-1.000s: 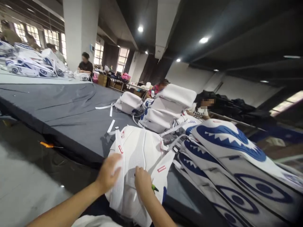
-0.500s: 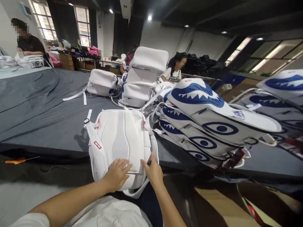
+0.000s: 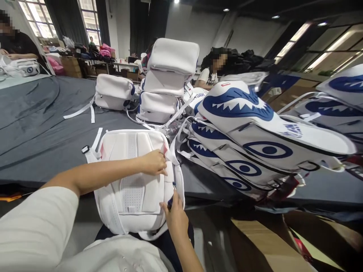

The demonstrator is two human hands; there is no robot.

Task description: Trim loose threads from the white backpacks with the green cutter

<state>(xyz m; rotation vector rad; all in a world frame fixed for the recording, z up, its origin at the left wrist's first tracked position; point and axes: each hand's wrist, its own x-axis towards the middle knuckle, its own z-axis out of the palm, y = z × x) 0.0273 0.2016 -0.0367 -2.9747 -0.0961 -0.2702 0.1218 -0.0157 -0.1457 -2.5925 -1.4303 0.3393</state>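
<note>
- Stretching before me, the grey counter [image 3: 34, 132].
- On its right, a pile of bags [image 3: 253, 136] printed with teeth and eyes.
- The white backpack [image 3: 150, 194], lying over the counter's near edge, before me.
- My left hand [image 3: 154, 162], curled on the backpack's right side; its grip, unclear.
- My right hand [image 3: 177, 216], narrow, at the backpack's lower right edge; I cannot tell what it holds.

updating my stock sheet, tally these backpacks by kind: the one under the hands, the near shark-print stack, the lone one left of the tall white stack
White fabric backpack, padded panel up: 1
White-and-blue shark-print fabric backpacks, stacked: 3
White boxy fabric backpack, straps trailing: 1
Total: 5
</note>
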